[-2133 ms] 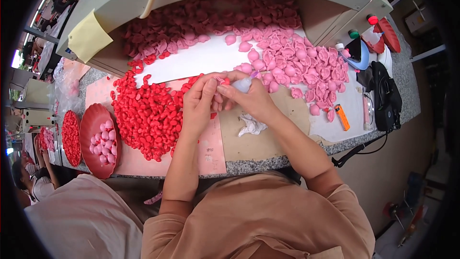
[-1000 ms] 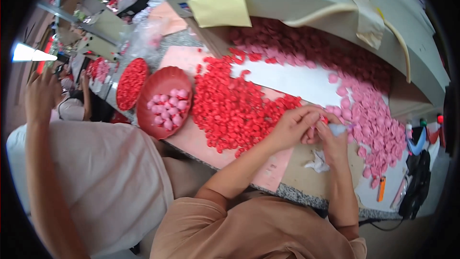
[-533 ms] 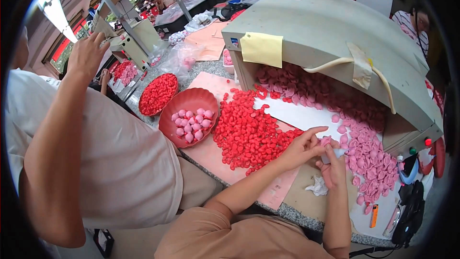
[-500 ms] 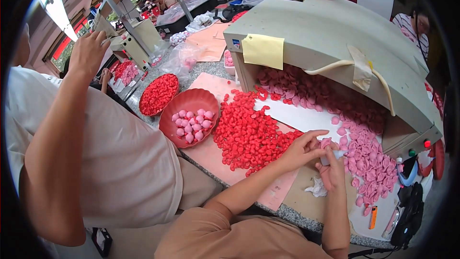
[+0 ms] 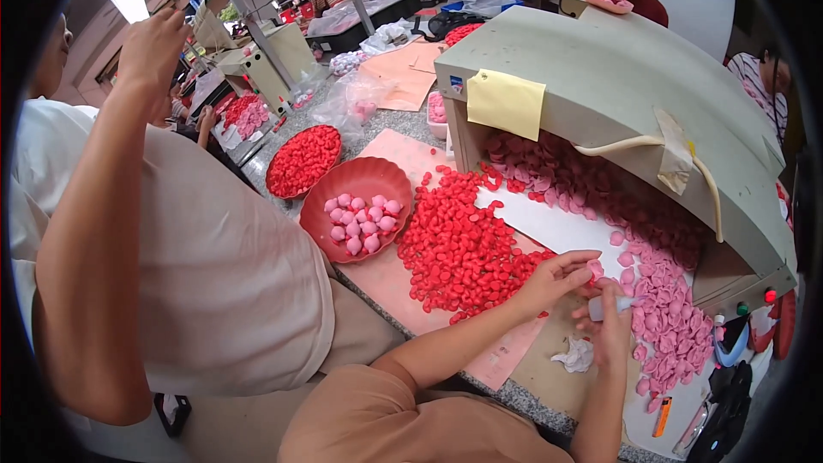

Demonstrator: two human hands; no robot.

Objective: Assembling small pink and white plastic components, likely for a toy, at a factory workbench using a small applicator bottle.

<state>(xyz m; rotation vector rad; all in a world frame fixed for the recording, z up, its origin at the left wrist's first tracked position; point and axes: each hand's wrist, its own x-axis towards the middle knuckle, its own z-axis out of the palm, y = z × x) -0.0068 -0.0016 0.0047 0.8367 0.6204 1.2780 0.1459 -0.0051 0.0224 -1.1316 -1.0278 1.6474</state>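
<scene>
My left hand (image 5: 557, 281) pinches a small pink and red piece (image 5: 594, 270) between thumb and fingertips. Close beside it, my right hand (image 5: 612, 333) is closed on a small translucent squeeze bottle (image 5: 607, 309), whose narrow tip points right. Left of my hands spreads a heap of small red pieces (image 5: 463, 244). To their right lies a pile of pink cup-shaped petals (image 5: 669, 317). A crumpled white tissue (image 5: 574, 355) rests on the table below my hands.
A scalloped red bowl (image 5: 313, 227) holds several pink-and-red balls; behind it stands a dish of red pieces (image 5: 304, 159). A grey hooded machine (image 5: 591, 60) covers more petals. An orange lighter (image 5: 662, 417) lies near the right front edge. A person in a pale shirt (image 5: 231, 266) stands at left.
The view has shifted, moving the scene right in the picture. My hands have drawn slightly apart, and the bottle tip sits farther from the piece. The other person's raised hand has moved up.
</scene>
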